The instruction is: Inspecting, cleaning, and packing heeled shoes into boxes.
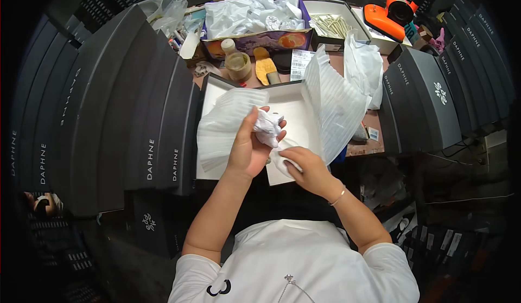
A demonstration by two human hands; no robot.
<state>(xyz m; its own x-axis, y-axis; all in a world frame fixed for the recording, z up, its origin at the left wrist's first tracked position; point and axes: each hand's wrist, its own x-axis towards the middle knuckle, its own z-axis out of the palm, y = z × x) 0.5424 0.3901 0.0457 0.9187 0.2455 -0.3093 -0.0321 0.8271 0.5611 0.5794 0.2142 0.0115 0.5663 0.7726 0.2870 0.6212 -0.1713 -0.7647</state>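
My left hand is closed round a crumpled white paper ball. Just below it, my right hand grips a smooth white rounded thing whose kind I cannot make out, since the fingers cover part of it. Both hands are over an open shoe box with a white inside and dark edges. A ribbed white packing sheet lies over its left part, beside my left hand. On the right, another ribbed sheet stands up against the box.
Dark shoe boxes are stacked at the left, with more boxes at the right. Behind the work are a carton of crumpled paper, a jar, a tray of pale sticks and an orange tape dispenser.
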